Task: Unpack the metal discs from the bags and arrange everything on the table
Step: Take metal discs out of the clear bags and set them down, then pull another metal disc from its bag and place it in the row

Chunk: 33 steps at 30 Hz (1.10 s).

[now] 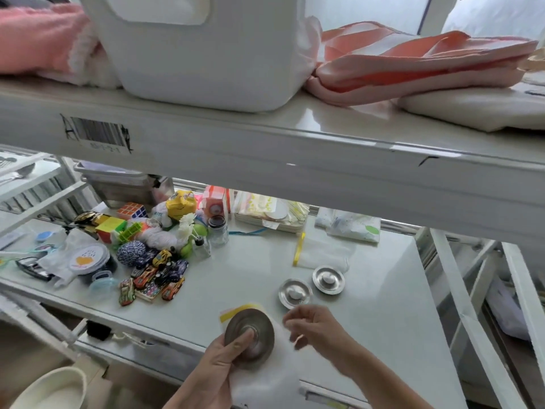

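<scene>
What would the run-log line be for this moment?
left hand: holding disc and bag | right hand: free, beside it | two discs on table | empty bag behind them

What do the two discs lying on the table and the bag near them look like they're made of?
Disc one and disc two: apparently polished metal, silvery with bright reflections; each central knob looks paler, material unclear. The bag: thin clear plastic, see-through and crinkled, with a yellow strip.
</scene>
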Motion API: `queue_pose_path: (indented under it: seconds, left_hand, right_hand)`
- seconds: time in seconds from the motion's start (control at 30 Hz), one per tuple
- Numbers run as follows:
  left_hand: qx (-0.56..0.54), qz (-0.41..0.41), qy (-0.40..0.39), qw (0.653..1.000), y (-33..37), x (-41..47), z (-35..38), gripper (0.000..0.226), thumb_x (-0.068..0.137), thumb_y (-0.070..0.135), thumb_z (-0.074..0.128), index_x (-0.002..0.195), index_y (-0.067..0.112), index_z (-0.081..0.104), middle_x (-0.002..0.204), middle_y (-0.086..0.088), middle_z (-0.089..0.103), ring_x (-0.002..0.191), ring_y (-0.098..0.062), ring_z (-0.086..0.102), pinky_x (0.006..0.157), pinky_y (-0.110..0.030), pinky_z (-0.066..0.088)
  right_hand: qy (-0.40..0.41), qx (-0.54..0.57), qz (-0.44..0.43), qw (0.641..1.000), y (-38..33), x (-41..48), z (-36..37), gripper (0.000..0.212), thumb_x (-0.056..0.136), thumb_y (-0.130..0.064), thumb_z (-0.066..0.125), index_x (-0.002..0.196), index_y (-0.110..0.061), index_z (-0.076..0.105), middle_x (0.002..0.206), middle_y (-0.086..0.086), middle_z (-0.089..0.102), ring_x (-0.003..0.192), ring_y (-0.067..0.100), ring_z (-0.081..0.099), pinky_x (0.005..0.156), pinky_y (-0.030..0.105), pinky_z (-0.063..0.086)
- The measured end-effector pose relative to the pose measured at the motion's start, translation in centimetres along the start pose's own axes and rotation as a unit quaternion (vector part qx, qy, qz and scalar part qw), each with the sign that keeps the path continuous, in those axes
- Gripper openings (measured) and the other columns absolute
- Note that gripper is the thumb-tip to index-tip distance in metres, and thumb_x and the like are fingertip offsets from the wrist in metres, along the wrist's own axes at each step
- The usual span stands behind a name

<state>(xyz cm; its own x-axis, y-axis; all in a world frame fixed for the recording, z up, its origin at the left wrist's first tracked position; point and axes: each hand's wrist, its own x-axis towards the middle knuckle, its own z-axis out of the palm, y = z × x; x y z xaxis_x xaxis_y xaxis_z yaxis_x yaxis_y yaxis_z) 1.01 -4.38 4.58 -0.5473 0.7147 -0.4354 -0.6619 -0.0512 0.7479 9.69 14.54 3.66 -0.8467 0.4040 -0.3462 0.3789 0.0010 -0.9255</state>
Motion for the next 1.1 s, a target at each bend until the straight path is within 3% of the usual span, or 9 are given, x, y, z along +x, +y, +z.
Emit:
queue_pose_path:
  seconds: [0.07,0.2,0.37,0.5,0.63,0.73,0.8,1.0,1.1]
  left_hand:
    - [-0.001,0.008,0.034,0.999,0.1,-0.4,-0.7,0.047,0.069,0.009,0.073,0.112,-0.009,0.063,0.081,-0.02,0.077,0.066,-0.028,0.075,0.052,-0.028,0.059]
    - [-0.028,-0.011,0.084,0.996,0.7,-1.5,-1.5,0.094,0.026,0.021,0.098,0.111,-0.004,0.067,0.1,-0.025,0.073,0.08,-0.032,0.074,0.065,-0.033,0.061]
    - [-0.034,0.036,0.078,0.996,0.9,-2.8,-1.9,0.088,0.046,0.017,0.095,0.126,0.003,0.059,0.123,-0.023,0.067,0.116,-0.035,0.062,0.106,-0.043,0.043]
    - [-0.035,0.083,0.054,0.994,0.5,-3.2,-2.2,0.068,0.067,0.001,0.08,0.131,0.004,0.055,0.128,-0.027,0.062,0.122,-0.043,0.056,0.112,-0.05,0.034]
    - [-0.08,0.063,0.023,0.995,0.5,-3.1,-2.6,0.061,0.061,-0.012,0.075,0.119,0.006,0.067,0.1,-0.022,0.071,0.087,-0.029,0.07,0.075,-0.032,0.057]
    - [-0.078,0.051,-0.013,0.996,0.9,-2.5,-2.3,0.061,0.049,-0.007,0.085,0.109,-0.001,0.072,0.097,-0.024,0.072,0.084,-0.031,0.071,0.073,-0.034,0.058]
    - [-0.065,0.049,-0.033,0.996,1.4,-1.9,-2.0,0.063,0.046,-0.004,0.089,0.106,-0.007,0.071,0.095,-0.024,0.074,0.085,-0.032,0.071,0.076,-0.036,0.057]
    - [-0.024,0.088,-0.074,0.993,3.5,0.1,0.4,0.055,0.055,0.001,0.087,0.107,-0.005,0.069,0.095,-0.021,0.073,0.085,-0.03,0.069,0.082,-0.038,0.055]
    - [0.016,0.089,-0.067,0.994,3.8,0.7,1.2,0.032,0.075,-0.004,0.072,0.107,-0.006,0.069,0.1,-0.024,0.071,0.087,-0.029,0.068,0.079,-0.036,0.057]
  right_hand:
    - [0.081,-0.134,-0.019,0.987,0.5,3.7,-2.3,0.016,0.085,-0.005,0.068,0.075,-0.017,0.071,0.069,0.002,0.067,0.065,0.016,0.062,0.067,0.035,0.052]
    - [0.229,-0.38,-0.082,0.892,-0.4,10.8,-5.9,0.017,0.081,-0.013,0.07,0.097,-0.009,0.074,0.102,0.013,0.075,0.098,0.032,0.069,0.084,0.035,0.052]
    - [0.153,-0.575,-0.05,0.802,0.2,16.7,-7.5,0.025,0.085,-0.021,0.062,0.106,-0.007,0.065,0.117,0.017,0.065,0.113,0.036,0.06,0.092,0.042,0.053]
    - [0.182,-0.594,-0.05,0.782,1.2,19.0,-7.7,0.019,0.086,-0.013,0.054,0.097,-0.004,0.067,0.108,0.019,0.065,0.104,0.038,0.06,0.086,0.044,0.053]
    - [0.263,-0.381,-0.084,0.882,-1.1,18.5,-7.6,0.019,0.086,-0.009,0.056,0.075,0.004,0.064,0.085,0.027,0.069,0.082,0.042,0.063,0.073,0.045,0.049]
    - [0.265,-0.162,-0.11,0.944,-4.4,15.3,-7.2,0.027,0.09,-0.007,0.052,0.066,0.006,0.053,0.068,0.02,0.059,0.067,0.029,0.055,0.064,0.041,0.043]
    - [0.194,0.05,-0.093,0.975,-6.4,11.8,-5.8,0.026,0.092,-0.004,0.048,0.069,-0.004,0.058,0.079,0.014,0.07,0.073,0.028,0.066,0.07,0.039,0.051]
    - [0.001,0.256,0.015,0.966,-6.3,1.6,-0.6,0.026,0.088,-0.009,0.052,0.105,0.004,0.067,0.109,0.025,0.075,0.09,0.041,0.071,0.076,0.041,0.057]
    - [-0.03,0.332,0.027,0.942,-4.8,-1.2,1.6,0.034,0.089,-0.013,0.052,0.111,0.003,0.071,0.115,0.027,0.073,0.103,0.04,0.07,0.097,0.05,0.052]
